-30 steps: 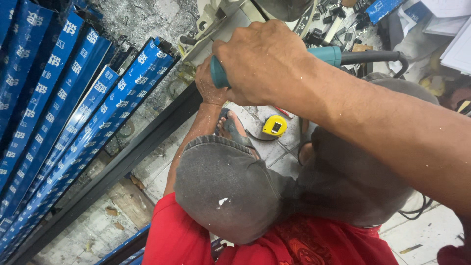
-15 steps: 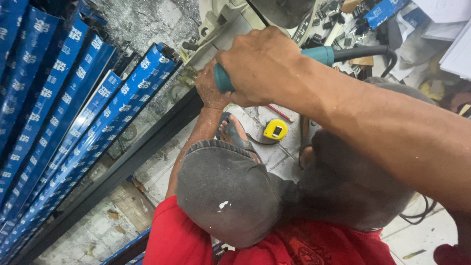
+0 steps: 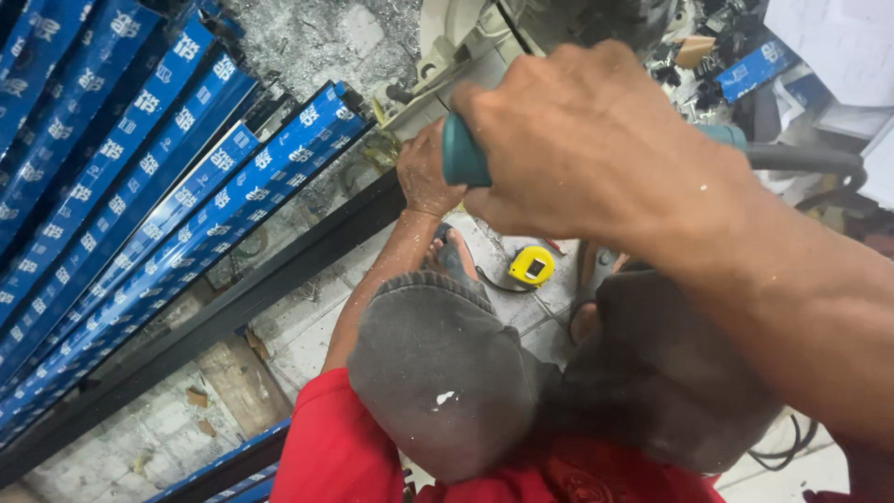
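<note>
Teal tool handle (image 3: 463, 160) sits a bit closer and lower in view than a second ago — my right hand (image 3: 596, 140) stays wrapped tight round it, left hand (image 3: 426, 169) just beside on the machine.

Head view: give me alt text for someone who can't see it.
The right hand grips a teal tool handle, while the left hand rests on a dark bar beside blue-wrapped bars. A yellow tape measure lies on the floor below.
</note>
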